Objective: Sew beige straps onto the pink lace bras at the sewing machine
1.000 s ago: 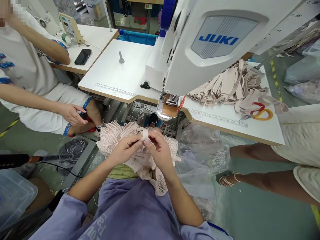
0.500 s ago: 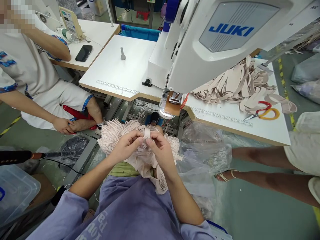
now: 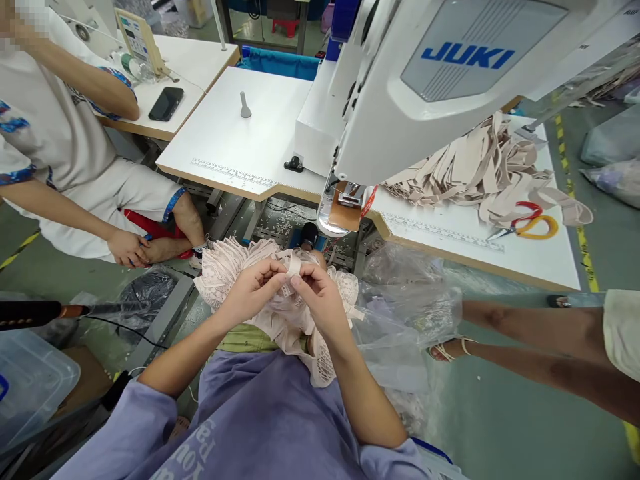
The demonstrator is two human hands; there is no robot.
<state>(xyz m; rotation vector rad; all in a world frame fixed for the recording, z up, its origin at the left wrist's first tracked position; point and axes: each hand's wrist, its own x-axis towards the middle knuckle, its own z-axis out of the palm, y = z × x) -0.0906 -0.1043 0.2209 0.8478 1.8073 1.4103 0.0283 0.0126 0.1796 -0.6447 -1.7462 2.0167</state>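
Note:
Between my two hands, above my lap, a pale beige strap [image 3: 294,265] is pinched at its ends. My left hand [image 3: 257,287] grips it from the left, thumb against forefinger. From the right, my right hand [image 3: 320,293] pinches it close beside the left fingertips. A heap of beige lace garments [image 3: 225,273] lies across my lap beneath both hands, and the strap seems to belong to it. Just beyond my hands is the arm end of the sewing machine [image 3: 345,210], with its metal presser parts and a brown plate. My fingers partly hide the strap's ends.
On the white machine table [image 3: 240,143] are a grey cone-shaped stand [image 3: 245,105], a pile of beige straps [image 3: 465,167] and scissors [image 3: 530,223]. A seated person [image 3: 85,140] is at the left; another person's legs [image 3: 530,333] stand at the right. Plastic bags [image 3: 410,300] lie beside my lap.
My hands keep almost the same pinch on the strap. The person at the right has shifted toward the right edge, and the seated person's lower hand has moved slightly.

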